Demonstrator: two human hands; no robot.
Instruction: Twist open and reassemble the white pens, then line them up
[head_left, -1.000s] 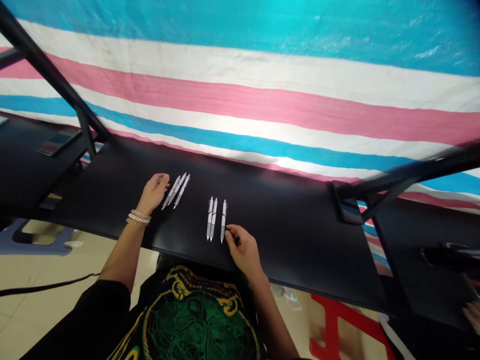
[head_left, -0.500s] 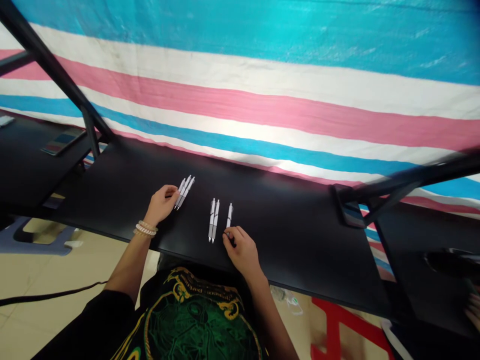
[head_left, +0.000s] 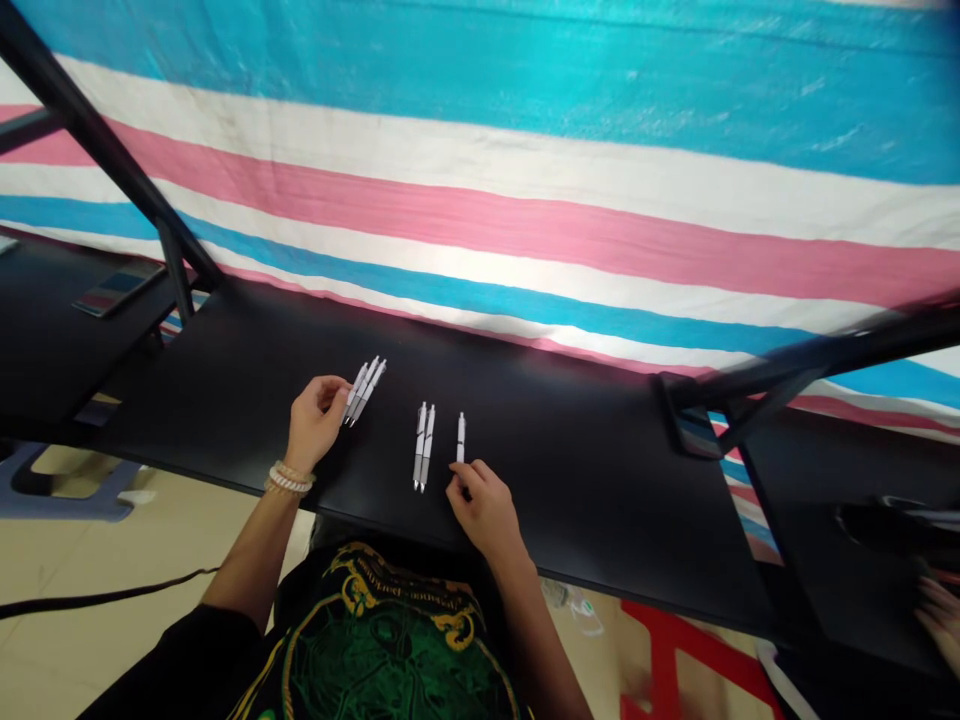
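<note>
My left hand (head_left: 313, 422), with beaded bands at the wrist, has its fingers curled at the left edge of a slanted group of three white-and-grey pens (head_left: 365, 390). Thumb and index finger pinch at the leftmost pen; their exact contact is partly hidden. To the right, two more pens (head_left: 424, 447) lie side by side with their tips toward me. A single pen (head_left: 461, 435) lies farther right. My right hand (head_left: 486, 505) pinches its near end, which the fingers cover.
The pens lie on a black table (head_left: 585, 450). Behind it hangs a striped sheet (head_left: 480, 220). Black metal braces (head_left: 135, 180) slope at both sides. A red stool (head_left: 675, 660) stands below, and another person's hand (head_left: 941, 605) shows at the far right.
My left hand has shifted slightly left and toward me at the slanted pens. The single pen looks straighter and a bit farther from the pair. The view has tilted slightly.
</note>
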